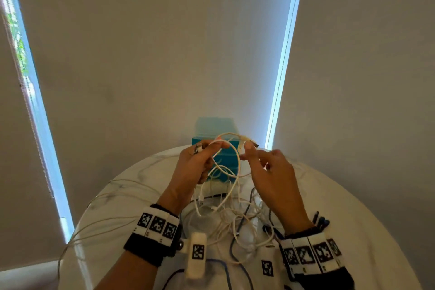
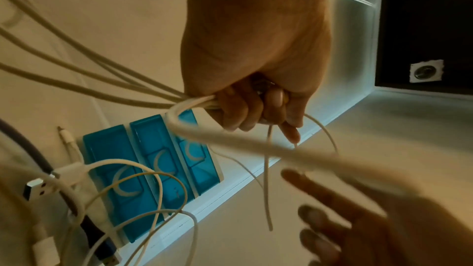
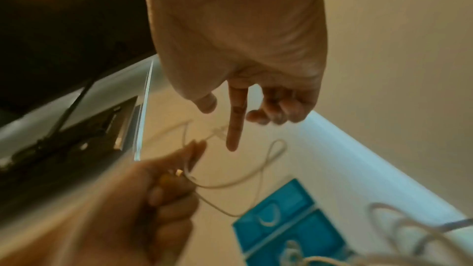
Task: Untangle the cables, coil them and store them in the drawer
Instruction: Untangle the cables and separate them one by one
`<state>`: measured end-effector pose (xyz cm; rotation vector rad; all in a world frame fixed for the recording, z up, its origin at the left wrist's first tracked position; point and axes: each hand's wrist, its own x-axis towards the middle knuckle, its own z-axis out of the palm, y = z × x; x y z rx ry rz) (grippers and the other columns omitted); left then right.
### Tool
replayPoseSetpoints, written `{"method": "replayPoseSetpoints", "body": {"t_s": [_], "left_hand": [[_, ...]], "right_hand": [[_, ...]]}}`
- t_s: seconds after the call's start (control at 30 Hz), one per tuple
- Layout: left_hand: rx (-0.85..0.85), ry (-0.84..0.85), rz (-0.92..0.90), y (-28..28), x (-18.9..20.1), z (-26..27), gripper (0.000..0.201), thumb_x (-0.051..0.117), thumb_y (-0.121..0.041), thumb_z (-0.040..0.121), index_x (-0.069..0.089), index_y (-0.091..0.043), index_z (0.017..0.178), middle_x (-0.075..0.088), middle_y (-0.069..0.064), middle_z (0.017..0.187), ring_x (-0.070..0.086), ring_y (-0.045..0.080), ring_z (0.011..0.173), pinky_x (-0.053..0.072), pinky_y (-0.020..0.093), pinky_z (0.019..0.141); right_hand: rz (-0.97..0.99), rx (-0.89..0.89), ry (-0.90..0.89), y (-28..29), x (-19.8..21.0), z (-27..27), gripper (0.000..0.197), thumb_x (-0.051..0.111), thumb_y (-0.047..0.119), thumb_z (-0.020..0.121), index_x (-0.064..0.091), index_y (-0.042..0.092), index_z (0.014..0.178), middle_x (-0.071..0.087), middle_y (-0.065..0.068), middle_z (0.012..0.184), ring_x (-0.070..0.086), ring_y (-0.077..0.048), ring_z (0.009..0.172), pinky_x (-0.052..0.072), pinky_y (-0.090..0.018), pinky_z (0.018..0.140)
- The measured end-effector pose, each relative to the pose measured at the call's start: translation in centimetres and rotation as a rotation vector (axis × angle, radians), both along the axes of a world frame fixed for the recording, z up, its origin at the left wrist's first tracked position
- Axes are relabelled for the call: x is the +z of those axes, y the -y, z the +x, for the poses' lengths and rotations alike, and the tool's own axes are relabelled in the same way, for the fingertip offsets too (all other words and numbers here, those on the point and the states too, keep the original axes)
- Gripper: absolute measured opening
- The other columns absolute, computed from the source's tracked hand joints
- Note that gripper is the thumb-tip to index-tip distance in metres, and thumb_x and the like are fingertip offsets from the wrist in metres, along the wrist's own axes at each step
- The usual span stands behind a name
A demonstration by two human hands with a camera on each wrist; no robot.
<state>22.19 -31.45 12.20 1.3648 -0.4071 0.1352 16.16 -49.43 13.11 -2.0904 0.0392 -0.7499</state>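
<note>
Your left hand is gripping a bunch of white cables at frame centre, before the blue drawer unit. Your right hand is hovering loose-fingered — pinch one plug and draw it out slowly.

2 hands: left hand, right hand. 1 blue drawer unit w/ 3 drawers. 1 round counter. White cables: several, tangled, exact no. unclear. Dark blue cable: at least 1. 2 wrist bands.
</note>
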Motion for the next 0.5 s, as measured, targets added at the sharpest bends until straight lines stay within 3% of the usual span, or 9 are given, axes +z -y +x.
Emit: {"method": "replayPoseSetpoints", "body": {"t_s": [0.07,0.17,0.23,0.33,0.43,0.5], "left_hand": [[0.009,0.04,0.069,0.0,0.1,-0.3,0.024,0.067,-0.037,0.105,0.085,-0.023,0.098,0.036,-0.007,0.056,0.028,0.008,0.046,0.025,0.02,0.044],[0.029,0.121,0.216,-0.1,0.0,-0.1,0.023,0.067,-0.034,0.105,0.085,-0.02,0.101,0.056,-0.018,0.055,0.048,-0.002,0.049,0.037,0.01,0.049],[0.016,0.18,0.319,-0.1,0.1,-0.2,0.022,0.069,-0.035,0.104,0.085,-0.022,0.102,0.07,-0.02,0.068,0.061,-0.006,0.061,0.044,0.009,0.059],[0.018,0.226,0.433,0.0,-0.2,-0.1,0.02,0.07,-0.043,0.102,0.085,-0.031,0.106,0.081,-0.016,0.091,0.074,-0.001,0.085,0.057,0.021,0.077],[0.132,0.168,0.272,-0.7,-0.3,0.7,0.014,0.079,-0.043,0.096,0.084,-0.041,0.109,0.083,-0.01,0.098,0.078,0.015,0.096,0.063,0.037,0.086],[0.283,0.126,0.121,-1.8,-0.2,1.4,0.01,0.081,-0.038,0.095,0.085,-0.032,0.102,0.081,-0.008,0.088,0.075,0.011,0.084,0.059,0.037,0.077]], "right_hand": [[0.105,0.129,-0.037,-1.3,2.1,0.2,0.062,0.045,0.072,0.102,0.084,0.026,0.089,0.053,0.016,0.052,0.053,0.0,0.053,0.04,-0.02,0.061],[0.35,0.199,-0.131,-1.6,4.7,1.5,0.048,0.057,0.062,0.103,0.086,0.025,0.091,0.057,0.015,0.046,0.054,-0.004,0.045,0.04,-0.02,0.052],[0.383,0.239,-0.17,-1.3,5.3,2.7,0.039,0.067,0.055,0.101,0.086,0.021,0.093,0.056,0.013,0.051,0.046,-0.01,0.049,0.036,-0.021,0.048],[0.394,0.262,-0.173,-0.6,5.6,3.8,0.029,0.067,0.037,0.105,0.081,0.012,0.101,0.07,0.001,0.073,0.053,-0.011,0.052,0.038,-0.019,0.045],[0.665,0.132,0.027,1.9,6.0,4.1,0.025,0.053,0.019,0.11,0.071,0.004,0.102,0.08,-0.013,0.089,0.067,-0.016,0.056,0.04,-0.022,0.043],[0.88,-0.022,0.216,4.2,6.2,3.9,0.024,0.043,0.011,0.108,0.066,0.005,0.104,0.08,-0.017,0.1,0.07,-0.014,0.056,0.045,-0.021,0.044]]}}
